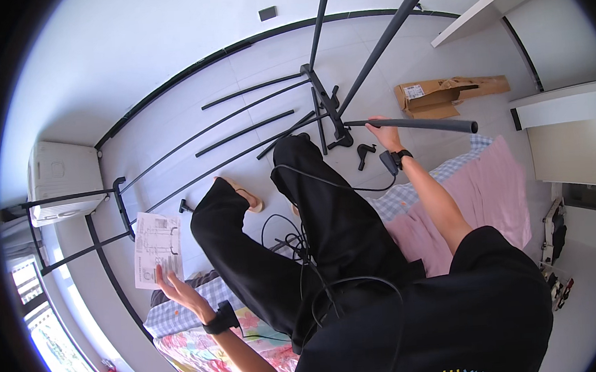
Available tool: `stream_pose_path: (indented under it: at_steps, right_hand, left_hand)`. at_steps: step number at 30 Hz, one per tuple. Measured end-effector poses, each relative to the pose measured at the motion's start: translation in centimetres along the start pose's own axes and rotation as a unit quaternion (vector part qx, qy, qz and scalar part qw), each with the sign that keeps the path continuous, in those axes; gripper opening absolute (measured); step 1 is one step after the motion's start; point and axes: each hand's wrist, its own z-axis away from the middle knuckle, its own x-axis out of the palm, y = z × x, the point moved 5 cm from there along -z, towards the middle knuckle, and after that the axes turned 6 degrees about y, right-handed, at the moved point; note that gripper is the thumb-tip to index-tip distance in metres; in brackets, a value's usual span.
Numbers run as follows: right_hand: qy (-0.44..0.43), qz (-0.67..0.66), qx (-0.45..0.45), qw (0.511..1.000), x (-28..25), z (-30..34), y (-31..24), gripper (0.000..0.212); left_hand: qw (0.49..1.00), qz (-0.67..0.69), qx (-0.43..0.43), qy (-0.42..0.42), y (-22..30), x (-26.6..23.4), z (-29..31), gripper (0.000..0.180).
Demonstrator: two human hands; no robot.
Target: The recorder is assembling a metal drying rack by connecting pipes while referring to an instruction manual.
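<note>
My left hand (182,294) holds a printed instruction sheet (157,244) by its lower edge, its line drawings facing up. On the other side, my right hand (386,138) is closed around a dark grey metal tube (437,123), whose open end points right. The tube's left end lies close to the base bar (334,109) of a dark rack frame; I cannot tell whether they are joined. Two upright poles (394,33) rise from that base. A small black angled connector (364,156) lies on the floor below my right hand.
Loose tubes (245,133) lie on the tiled floor, and long rails run left to another frame end (123,207). An opened cardboard box (456,96) sits at the far right. Black cables (300,244) tangle between my legs. Pink bedding (479,195) is beside me; a white appliance (65,176) stands left.
</note>
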Motion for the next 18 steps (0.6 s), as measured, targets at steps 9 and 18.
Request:
stream_pose_path:
  at_steps: [9,18]
  right_hand:
    - [0.041,-0.005,0.022,0.999,2.4,-4.8,-1.0,0.019]
    - [0.007,0.018,0.023,1.000,3.6,-7.0,-3.7,0.022]
  left_hand:
    - [0.987,-0.054,0.068,-0.137,7.0,7.8,1.5,0.041]
    - [0.842,-0.302,0.212,-0.393,-2.0,26.8,6.0,0.046]
